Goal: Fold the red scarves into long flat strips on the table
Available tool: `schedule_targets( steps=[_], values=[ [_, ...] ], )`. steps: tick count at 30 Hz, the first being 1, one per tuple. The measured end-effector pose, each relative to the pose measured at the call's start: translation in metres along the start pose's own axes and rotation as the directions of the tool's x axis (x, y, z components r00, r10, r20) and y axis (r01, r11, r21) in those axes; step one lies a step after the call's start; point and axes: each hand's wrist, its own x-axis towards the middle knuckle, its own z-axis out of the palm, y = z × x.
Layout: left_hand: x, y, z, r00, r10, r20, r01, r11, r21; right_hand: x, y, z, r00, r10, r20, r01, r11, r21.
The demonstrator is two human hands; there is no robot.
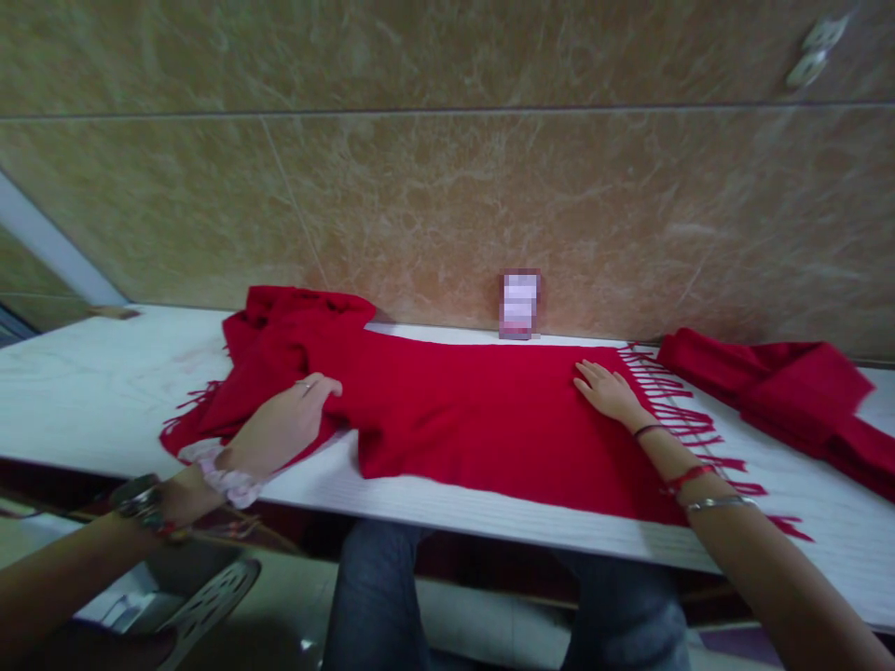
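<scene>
A red scarf (pixel 482 419) lies across the white table. Its right part is spread flat and ends in a fringe, while its left part is bunched in a heap of folds. My left hand (pixel 290 424) is closed on the cloth at the edge of that heap; its fingertips are partly hidden. On the flat part, close to the fringe, my right hand (pixel 610 391) rests palm down with the fingers stretched out.
Another folded red cloth (pixel 804 391) lies at the right. A phone-like object (pixel 518 305), blurred, leans against the marbled wall (pixel 419 205) behind the white table (pixel 84 391). A wall socket (pixel 818 51) is at the upper right.
</scene>
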Motion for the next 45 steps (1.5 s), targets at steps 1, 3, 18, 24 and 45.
schedule_targets(
  steps=[1,3,18,24,45],
  values=[
    [-0.003,0.001,0.003,0.998,0.043,0.048,-0.040,0.998,-0.055,0.000,0.000,0.000,1.000,0.004,0.000,-0.004,1.000,0.002],
    [-0.009,0.006,0.010,0.977,0.155,0.148,-0.133,0.980,-0.148,0.001,0.000,0.001,1.000,0.010,-0.002,-0.010,1.000,0.004],
    [0.023,0.015,0.050,0.894,0.440,0.089,-0.427,0.894,-0.133,0.001,0.001,0.000,1.000,-0.002,-0.004,0.002,1.000,0.006],
    [0.015,-0.017,0.038,0.929,0.357,0.095,-0.349,0.933,-0.089,0.000,-0.001,-0.002,1.000,0.011,0.010,-0.011,1.000,0.006],
    [0.115,0.041,0.079,0.929,-0.112,0.353,0.200,0.954,-0.223,0.002,0.005,0.004,0.999,-0.008,0.051,0.009,1.000,-0.020]
  ],
)
